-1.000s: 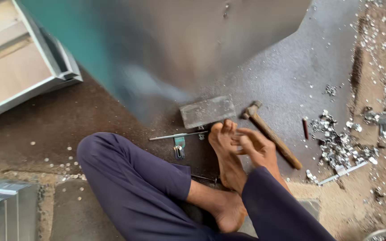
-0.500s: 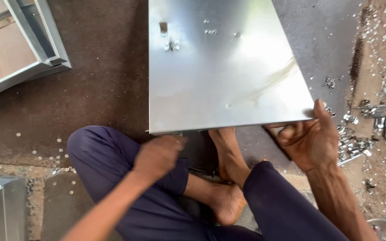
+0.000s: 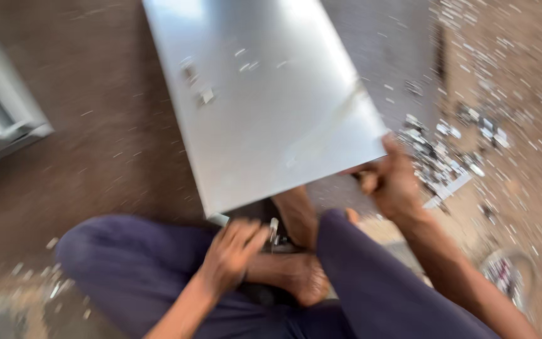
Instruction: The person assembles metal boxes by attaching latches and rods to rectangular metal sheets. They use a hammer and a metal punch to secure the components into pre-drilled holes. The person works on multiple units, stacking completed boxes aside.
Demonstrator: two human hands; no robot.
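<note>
Holding a large galvanised metal sheet point(image 3: 265, 100) at its near edge, head view only, frame motion-blurred. Sheet lies tilted over the floor point(image 3: 95, 144), near edge raised just above the crossed legs and bare feet point(image 3: 296, 251), far end running out of frame at top. Right hand point(image 3: 391, 182) sits at the near right corner, fingers curled together around the edge, clamped on the sheet. Left hand point(image 3: 230, 254) is below the near left corner, close to the edge and over the lap; fingers look partly bent, but blur hides whether they grip the sheet or anything else, cannot tell. Small fitting point(image 3: 205, 95) shows on the sheet's upper face, left of centre, with a few loose specks beside it. Metal offcuts point(image 3: 446, 157) are scattered on the floor right of the sheet. Pale framed panel point(image 3: 1, 119) lies at far left. Progress, as a judgement: sheet is in hand and being positioned, one fitting already on it; no tool in either hand, so any working of the near edge looks not yet done.
</note>
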